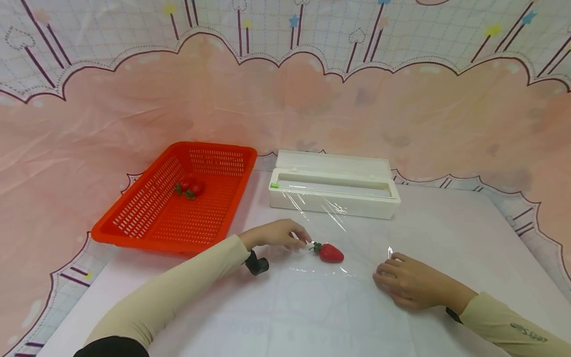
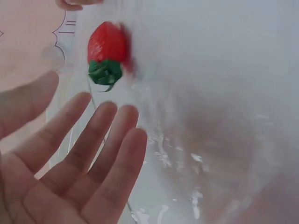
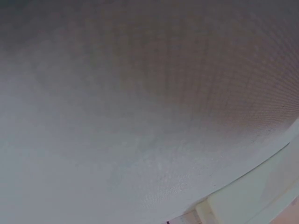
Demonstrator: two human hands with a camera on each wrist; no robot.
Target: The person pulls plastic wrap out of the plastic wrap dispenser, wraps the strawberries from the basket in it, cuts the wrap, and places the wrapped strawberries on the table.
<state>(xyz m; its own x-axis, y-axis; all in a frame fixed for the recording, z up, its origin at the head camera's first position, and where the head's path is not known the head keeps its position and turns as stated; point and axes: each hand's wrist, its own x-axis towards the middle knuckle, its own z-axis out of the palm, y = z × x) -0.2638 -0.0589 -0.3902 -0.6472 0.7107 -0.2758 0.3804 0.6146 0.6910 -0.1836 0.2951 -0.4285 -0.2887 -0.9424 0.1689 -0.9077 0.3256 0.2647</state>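
A red strawberry (image 1: pixel 331 253) with a green leafy cap lies on a sheet of clear cling film (image 1: pixel 312 271) spread over the table. My left hand (image 1: pixel 281 233) hovers just left of its cap, fingers extended and apart from the strawberry. The left wrist view shows the palm with nothing in it. Over to the right, my right hand (image 1: pixel 412 280) rests at the film's right side, where a bit of film glints by the fingers. Whether those fingers pinch the film is hidden; the right wrist view shows mostly blurred white surface.
Behind the strawberry stands a white cling film dispenser (image 1: pixel 334 206), its lid raised, with film running out toward me. A red plastic basket (image 1: pixel 232 218) at the left holds a few strawberries (image 1: pixel 191 187). A patterned cloth (image 1: pixel 312 109) hangs behind the table.
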